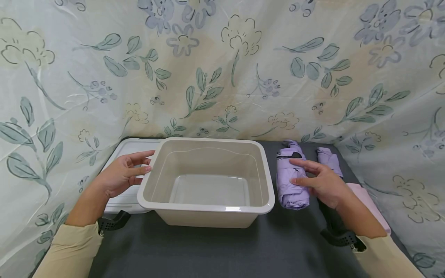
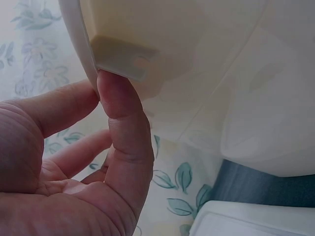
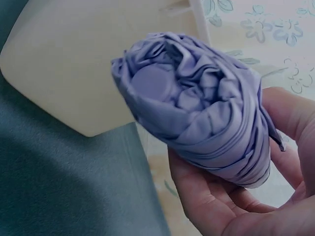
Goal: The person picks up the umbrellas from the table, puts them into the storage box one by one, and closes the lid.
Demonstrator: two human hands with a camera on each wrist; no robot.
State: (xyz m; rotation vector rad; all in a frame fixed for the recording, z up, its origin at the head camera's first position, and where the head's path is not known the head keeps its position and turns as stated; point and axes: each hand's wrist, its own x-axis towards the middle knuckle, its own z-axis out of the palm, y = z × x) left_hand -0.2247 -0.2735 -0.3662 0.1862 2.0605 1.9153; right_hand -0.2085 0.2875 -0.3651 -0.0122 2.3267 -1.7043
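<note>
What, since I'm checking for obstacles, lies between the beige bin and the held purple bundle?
In the head view, only bare dark tabletop shows between the bin and bundle.

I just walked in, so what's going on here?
A person's left hand holds a beige plastic tub by its left rim, while their right hand holds a rolled-up lilac bundle, perhaps a folded umbrella, just right of the tub. A second lilac bundle lies farther right, and a white lid lies left of the tub.

Lilac bundle (image 1: 286,174), tub (image 1: 208,218) apparently beige
</note>
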